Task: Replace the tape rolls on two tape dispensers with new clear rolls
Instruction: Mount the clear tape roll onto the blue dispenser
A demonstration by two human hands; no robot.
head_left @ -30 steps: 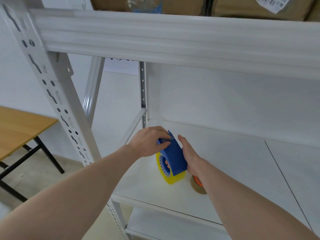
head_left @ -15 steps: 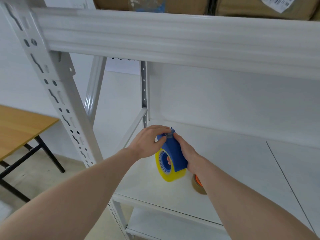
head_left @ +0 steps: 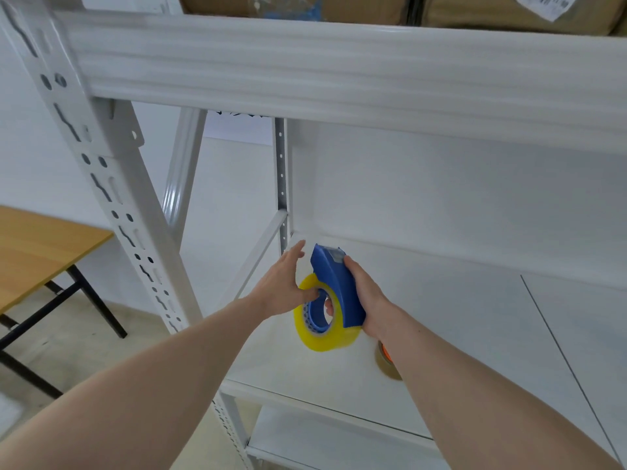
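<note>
A blue tape dispenser [head_left: 334, 283] is held above the white shelf [head_left: 458, 334], with a yellowish clear tape roll [head_left: 305, 332] seated on its blue hub. My right hand [head_left: 364, 300] wraps the dispenser's back from the right. My left hand [head_left: 283, 286] rests on the roll's left face, thumb hooked into the hub opening, fingers spread upward. A brown tape roll with an orange core [head_left: 386, 362] lies on the shelf, partly hidden behind my right wrist.
A thick white shelf beam [head_left: 339, 76] crosses overhead with cardboard boxes [head_left: 492, 8] on top. The perforated rack upright [head_left: 112, 205] stands at left. A wooden table with black legs [head_left: 40, 245] is outside the rack at left. A lower shelf [head_left: 322, 439] shows below.
My left hand has slid from the dispenser's top down to the roll's side, its thumb now in the hub. The dispenser has tilted upright, showing its cutter end.
</note>
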